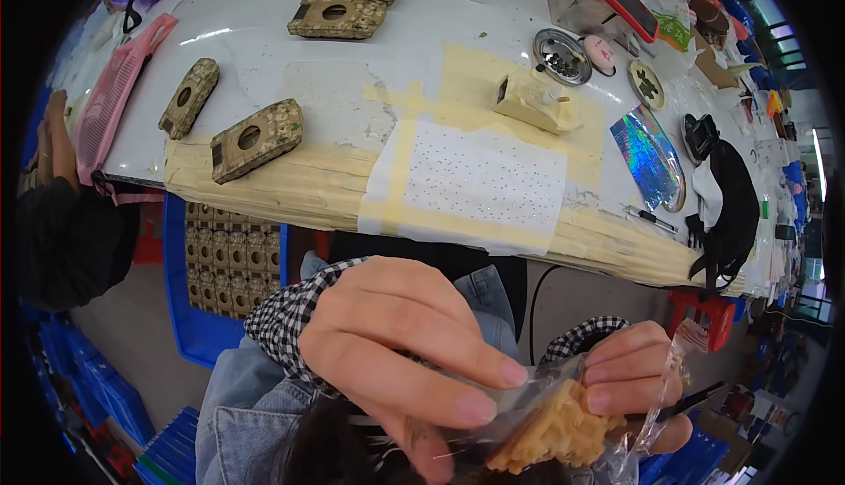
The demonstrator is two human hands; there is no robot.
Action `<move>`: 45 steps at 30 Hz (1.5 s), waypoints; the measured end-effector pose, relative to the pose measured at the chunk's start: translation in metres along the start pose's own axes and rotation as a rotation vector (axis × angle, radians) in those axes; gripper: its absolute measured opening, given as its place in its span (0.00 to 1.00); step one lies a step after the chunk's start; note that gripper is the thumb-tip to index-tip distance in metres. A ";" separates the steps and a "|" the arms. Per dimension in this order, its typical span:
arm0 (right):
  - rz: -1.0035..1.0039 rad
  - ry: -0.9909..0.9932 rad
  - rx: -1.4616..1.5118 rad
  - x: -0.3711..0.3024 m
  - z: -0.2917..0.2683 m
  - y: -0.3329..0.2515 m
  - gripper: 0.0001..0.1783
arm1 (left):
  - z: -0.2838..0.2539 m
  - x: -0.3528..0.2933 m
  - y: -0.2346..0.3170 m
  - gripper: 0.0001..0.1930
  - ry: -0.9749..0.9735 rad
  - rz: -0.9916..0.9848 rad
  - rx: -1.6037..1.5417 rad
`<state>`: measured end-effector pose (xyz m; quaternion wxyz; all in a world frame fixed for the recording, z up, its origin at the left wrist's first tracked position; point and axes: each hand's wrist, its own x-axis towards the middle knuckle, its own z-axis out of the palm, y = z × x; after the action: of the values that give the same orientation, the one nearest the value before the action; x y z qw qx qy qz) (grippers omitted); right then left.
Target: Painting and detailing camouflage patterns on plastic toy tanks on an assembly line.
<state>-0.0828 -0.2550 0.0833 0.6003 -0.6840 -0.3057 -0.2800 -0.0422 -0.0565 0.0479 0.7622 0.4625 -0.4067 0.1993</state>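
While the white desk (255, 54) spreads across the upper view, a blue crate (175, 274) of camouflage-patterned pieces (233, 260) sits near its front edge, at left. Nearer the body, the left hand (462, 423) is at a clear bag (550, 388) (whether its grip pinches the film, I cannot tell). The right hand (638, 371) has its grip clamped on that bag, a yellowish, lumpy snack (563, 430) inside.

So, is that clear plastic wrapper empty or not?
Not empty: a golden waffle-like snack shows at least partly inside the clear plastic wrapper, held by the right hand.
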 end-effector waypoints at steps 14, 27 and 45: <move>0.424 0.540 -0.472 -0.030 -0.146 0.098 0.08 | -0.030 0.024 0.014 0.34 -0.568 -0.216 -0.890; 0.448 0.498 -0.790 -0.037 -0.162 0.116 0.10 | -0.146 -0.024 0.057 0.30 -0.010 -0.577 1.251; 0.062 0.761 -0.966 -0.022 -0.112 0.088 0.15 | -0.141 -0.023 0.045 0.42 0.184 -0.577 0.882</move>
<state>-0.0327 -0.3761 0.0235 0.2973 -0.7393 0.1114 -0.5939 -0.0250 0.0900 0.0199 0.5519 0.8126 -0.0721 0.1731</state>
